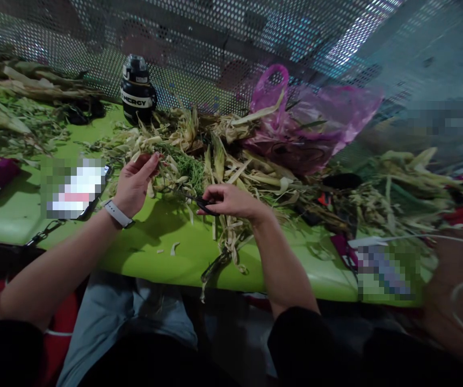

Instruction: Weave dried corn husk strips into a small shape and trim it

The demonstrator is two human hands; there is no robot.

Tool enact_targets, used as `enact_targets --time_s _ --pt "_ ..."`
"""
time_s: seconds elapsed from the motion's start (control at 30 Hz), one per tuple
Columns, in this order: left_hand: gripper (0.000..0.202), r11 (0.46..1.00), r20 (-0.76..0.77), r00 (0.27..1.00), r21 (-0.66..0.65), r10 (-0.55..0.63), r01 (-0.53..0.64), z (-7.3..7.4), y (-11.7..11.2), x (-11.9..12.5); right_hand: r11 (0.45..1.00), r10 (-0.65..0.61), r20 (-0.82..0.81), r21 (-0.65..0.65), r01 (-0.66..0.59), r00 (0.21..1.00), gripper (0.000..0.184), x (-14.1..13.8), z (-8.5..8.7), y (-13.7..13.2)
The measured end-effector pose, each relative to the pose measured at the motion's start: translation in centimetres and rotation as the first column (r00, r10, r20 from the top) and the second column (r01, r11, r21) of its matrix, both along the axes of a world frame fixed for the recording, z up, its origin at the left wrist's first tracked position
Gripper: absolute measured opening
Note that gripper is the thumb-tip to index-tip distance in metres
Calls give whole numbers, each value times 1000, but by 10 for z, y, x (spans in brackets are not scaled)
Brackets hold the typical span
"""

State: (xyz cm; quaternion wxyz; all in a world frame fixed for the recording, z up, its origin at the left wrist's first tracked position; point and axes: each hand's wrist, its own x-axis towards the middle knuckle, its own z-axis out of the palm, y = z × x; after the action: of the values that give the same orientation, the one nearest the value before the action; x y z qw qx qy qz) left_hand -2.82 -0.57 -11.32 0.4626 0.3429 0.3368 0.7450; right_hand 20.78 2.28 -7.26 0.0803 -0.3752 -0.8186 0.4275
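My right hand (pixel 227 200) is closed on black-handled scissors (pixel 206 205), whose dark blades reach left over the plant pile. Raised at the pile's left side, my left hand (pixel 137 180) has its thumb and fingertips pinched together; what lies between them is too small to make out. Dry, pale husks and leaves (pixel 247 171) are heaped just beyond both hands. Thin green sprigs (pixel 189 169) lie among them, between my hands. Below my right hand, some shrivelled strips (pixel 229 244) trail over the table's front edge.
A lit phone (pixel 76 188) lies left on the green table (pixel 143 242). Behind the pile stand a black bottle (pixel 137 97) and a pink plastic bag (pixel 296 129). More plant heaps flank both sides. Another person's arm (pixel 457 285) is at the right. A perforated metal screen (pixel 199 48) rises behind.
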Motion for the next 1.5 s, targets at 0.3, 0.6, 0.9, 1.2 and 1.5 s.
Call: enact_targets --time_s 0.3,0.6,0.9,1.2,1.5 --pt "19 999 1 1000 -13 31 -31 0 3 -2 989 -13 135 148 -8 991 18 3 4 -1" --pt "27 992 -10 998 -102 68 -69 -1 1 -4 879 -104 444 460 -127 890 34 -3 -5 1" --pt "28 999 -189 982 -30 16 -22 -4 -4 4 977 48 337 179 -114 940 31 2 -14 12" --pt "30 991 -508 852 -29 -127 131 -10 -10 11 951 -250 -430 60 304 868 42 -38 -23 -13" --pt "29 980 -772 621 194 132 33 -11 -15 10 931 -351 -569 -128 341 744 47 -46 -34 -4"
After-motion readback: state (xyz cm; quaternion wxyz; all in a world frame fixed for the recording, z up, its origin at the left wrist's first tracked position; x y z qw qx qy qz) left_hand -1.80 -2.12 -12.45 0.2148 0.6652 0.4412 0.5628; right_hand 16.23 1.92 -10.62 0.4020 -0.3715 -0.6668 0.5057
